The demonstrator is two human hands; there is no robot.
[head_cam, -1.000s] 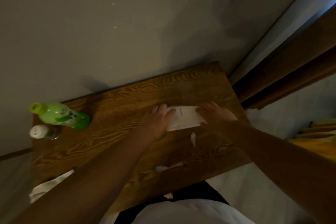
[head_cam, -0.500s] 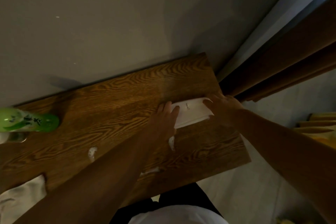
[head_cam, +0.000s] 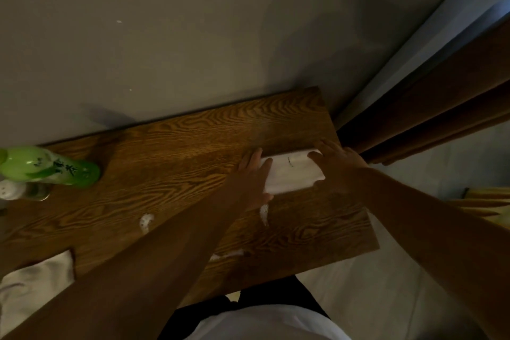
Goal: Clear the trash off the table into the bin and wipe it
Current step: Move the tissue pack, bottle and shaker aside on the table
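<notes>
A white tissue pack [head_cam: 293, 174] lies near the right end of the wooden table [head_cam: 171, 152]. My left hand [head_cam: 252, 178] presses flat against its left side, and my right hand [head_cam: 338, 168] rests on its right side, fingers spread over the top corner. Small white paper scraps lie on the wood: one [head_cam: 146, 222] left of my left forearm, one [head_cam: 264, 212] just below the pack, one [head_cam: 229, 254] near the front edge. A white cloth [head_cam: 33, 281] lies at the front left corner, partly under my left arm.
A green bottle [head_cam: 52, 170] lies on its side at the table's left end, with a white-capped shaker [head_cam: 16, 190] just in front of it. The grey wall backs the table. A brown curtain [head_cam: 430, 107] hangs at the right. Pale floor lies in front.
Both hands slid the tissue pack toward the table's right end, and my view shifted right. The bottle and shaker stayed in place on the table.
</notes>
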